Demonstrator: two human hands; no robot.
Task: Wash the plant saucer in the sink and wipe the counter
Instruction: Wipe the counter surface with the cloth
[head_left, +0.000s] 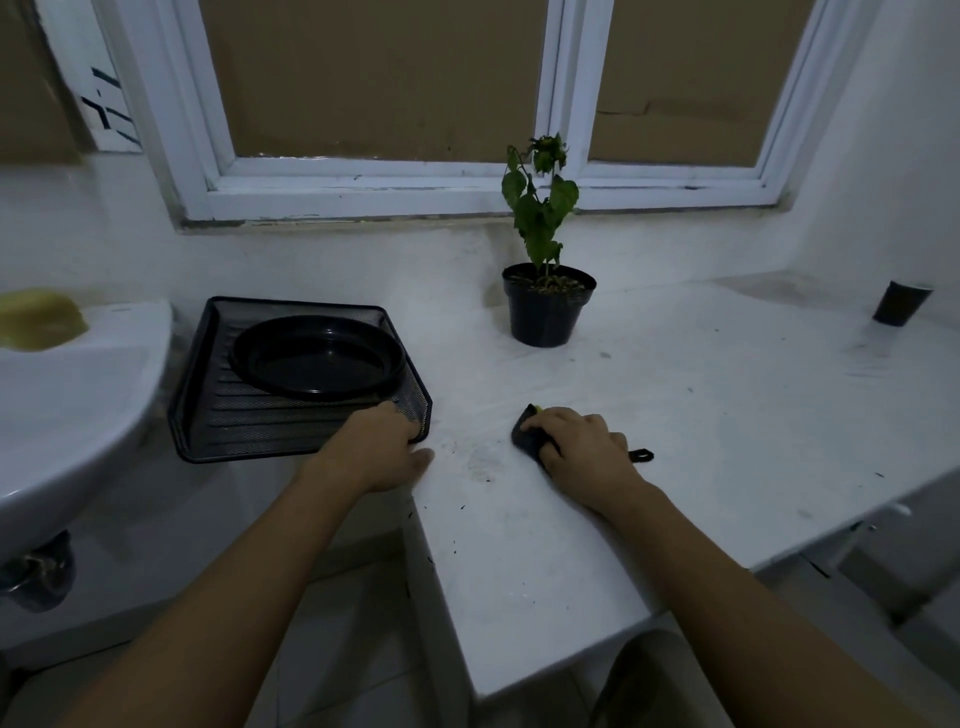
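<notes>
A round black plant saucer (317, 358) lies in a black mesh tray (234, 415) at the left end of the white counter (701, 426). My left hand (382, 447) grips the tray's near right corner, thumb on the counter edge. My right hand (576, 441) presses a dark cloth (527, 439) flat on the counter, to the right of the tray. Specks of dirt dot the counter between my hands. The white sink (67, 405) is at the far left.
A potted green plant (548, 301) stands at the back of the counter under the window. A dark cup (901, 302) sits at the far right. A yellow sponge (39, 317) rests on the sink's rim. The counter's front edge drops to a tiled floor.
</notes>
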